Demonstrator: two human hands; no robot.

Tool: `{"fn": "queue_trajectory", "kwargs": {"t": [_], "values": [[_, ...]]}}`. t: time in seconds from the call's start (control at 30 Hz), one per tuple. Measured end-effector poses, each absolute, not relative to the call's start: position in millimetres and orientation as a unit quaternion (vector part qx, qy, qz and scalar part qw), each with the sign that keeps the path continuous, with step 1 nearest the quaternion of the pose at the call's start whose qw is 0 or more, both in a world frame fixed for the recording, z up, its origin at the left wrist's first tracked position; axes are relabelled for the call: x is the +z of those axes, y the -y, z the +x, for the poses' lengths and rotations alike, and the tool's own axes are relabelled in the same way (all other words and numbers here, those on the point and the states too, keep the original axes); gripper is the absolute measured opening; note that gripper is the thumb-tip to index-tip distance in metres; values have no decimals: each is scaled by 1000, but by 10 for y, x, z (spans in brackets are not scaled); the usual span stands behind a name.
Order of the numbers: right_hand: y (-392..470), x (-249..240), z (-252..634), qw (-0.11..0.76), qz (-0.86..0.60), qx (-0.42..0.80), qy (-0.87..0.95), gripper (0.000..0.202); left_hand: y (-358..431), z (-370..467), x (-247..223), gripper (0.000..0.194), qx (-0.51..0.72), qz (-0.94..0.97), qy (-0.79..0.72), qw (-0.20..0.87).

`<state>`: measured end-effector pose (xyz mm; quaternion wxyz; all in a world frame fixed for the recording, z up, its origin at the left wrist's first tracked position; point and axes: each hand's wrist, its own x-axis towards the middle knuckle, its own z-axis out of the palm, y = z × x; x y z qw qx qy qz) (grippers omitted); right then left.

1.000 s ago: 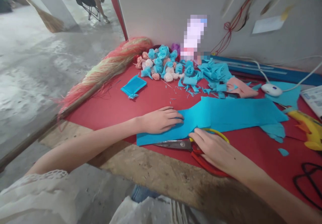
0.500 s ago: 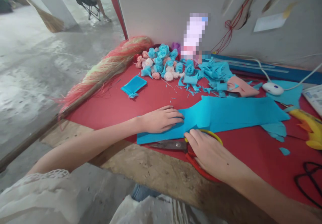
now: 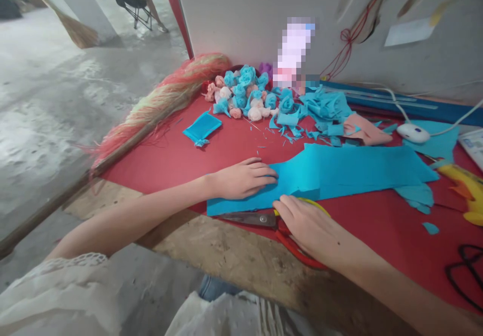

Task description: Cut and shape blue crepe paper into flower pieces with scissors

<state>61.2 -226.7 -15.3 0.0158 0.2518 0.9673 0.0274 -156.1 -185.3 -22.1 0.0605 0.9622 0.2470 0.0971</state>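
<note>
Head view: left hand [image 3: 243, 179] unclenched, flat on the sheet [image 3: 362, 167], right hand [image 3: 306, 224] grasping the scissors [image 3: 260, 219], I'd best guide them along the sheet's near edge

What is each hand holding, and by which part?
The right hand holds the scissors by their handles; the left hand grips nothing, resting on the blue sheet.

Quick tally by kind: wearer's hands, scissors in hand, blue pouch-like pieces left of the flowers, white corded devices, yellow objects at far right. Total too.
Hands: 2 (left hand, right hand)
Scissors: 1
Blue pouch-like piece: 1
White corded device: 1
Yellow object: 1
Total: 6
</note>
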Motion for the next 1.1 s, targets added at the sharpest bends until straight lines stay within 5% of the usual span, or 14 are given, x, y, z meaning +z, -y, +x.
{"fn": "queue_trajectory", "kwargs": {"t": [0.47,1.1], "values": [[2399,-187,577,-35,260,79,-962,40,2166,-1980,-131,33,67,947,-314,-6],[2243,-120,343,-18,203,48,-978,20,2163,-1975,-179,32,52,946,-319,-19]]}}
